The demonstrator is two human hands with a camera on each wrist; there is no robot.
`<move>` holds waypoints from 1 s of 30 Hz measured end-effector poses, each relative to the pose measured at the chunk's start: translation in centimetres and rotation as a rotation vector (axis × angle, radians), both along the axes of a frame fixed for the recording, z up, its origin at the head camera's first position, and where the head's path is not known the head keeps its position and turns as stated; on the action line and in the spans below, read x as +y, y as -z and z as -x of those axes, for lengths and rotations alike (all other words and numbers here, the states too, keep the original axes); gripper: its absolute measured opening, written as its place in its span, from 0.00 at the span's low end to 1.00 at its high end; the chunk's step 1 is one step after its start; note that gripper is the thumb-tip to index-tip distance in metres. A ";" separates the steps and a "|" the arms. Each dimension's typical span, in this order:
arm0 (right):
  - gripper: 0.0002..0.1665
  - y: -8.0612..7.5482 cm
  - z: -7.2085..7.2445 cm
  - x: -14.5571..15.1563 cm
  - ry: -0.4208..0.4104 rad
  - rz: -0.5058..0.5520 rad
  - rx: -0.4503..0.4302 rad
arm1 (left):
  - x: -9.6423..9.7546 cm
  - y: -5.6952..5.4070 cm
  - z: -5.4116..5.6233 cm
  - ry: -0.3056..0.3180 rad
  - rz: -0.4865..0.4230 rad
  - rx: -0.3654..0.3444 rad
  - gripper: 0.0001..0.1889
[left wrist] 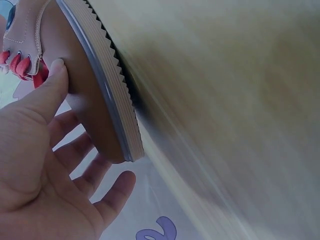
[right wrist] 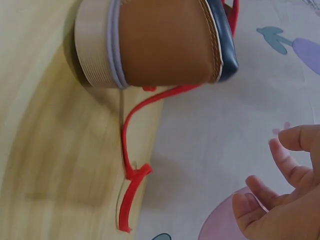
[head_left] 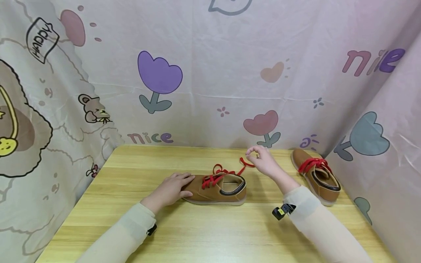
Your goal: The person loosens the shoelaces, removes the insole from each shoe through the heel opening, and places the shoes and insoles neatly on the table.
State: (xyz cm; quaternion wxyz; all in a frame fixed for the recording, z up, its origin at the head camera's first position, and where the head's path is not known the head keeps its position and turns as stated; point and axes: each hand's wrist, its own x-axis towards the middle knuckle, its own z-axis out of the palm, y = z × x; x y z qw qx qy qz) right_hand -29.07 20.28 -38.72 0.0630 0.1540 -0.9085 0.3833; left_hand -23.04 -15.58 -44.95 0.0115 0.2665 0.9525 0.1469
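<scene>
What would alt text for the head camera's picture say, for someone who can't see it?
A left hand holds the toe of a brown shoe with red laces on a wooden table. The right hand hovers empty beside a loose lace end; another brown shoe stands at the right, before a cartoon-printed cloth.

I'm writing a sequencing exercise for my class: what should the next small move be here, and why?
Probably, the right hand should pinch the loose end of the lace: that end lies on the table, the right hand holds nothing close by, and the left hand rests on the shoe.
</scene>
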 end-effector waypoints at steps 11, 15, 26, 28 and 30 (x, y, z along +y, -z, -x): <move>0.03 1.1 -1.5 -0.9 -0.055 -0.008 -0.027 | 0.0 0.0 0.0 -0.002 0.002 0.002 0.35; 0.04 1.7 -1.9 -1.0 -0.082 -0.026 -0.044 | 0.0 0.1 0.0 0.000 0.005 0.003 0.35; 0.03 2.8 -3.0 -1.4 -0.125 -0.125 -0.012 | 0.0 0.2 0.1 -0.004 0.005 0.004 0.35; 0.03 2.9 -3.1 -1.4 -0.124 -0.134 -0.025 | 0.0 0.2 0.1 -0.004 0.006 0.005 0.35; 0.02 3.0 -3.3 -1.5 -0.126 -0.150 -0.030 | 0.0 0.1 0.0 -0.004 0.006 0.004 0.35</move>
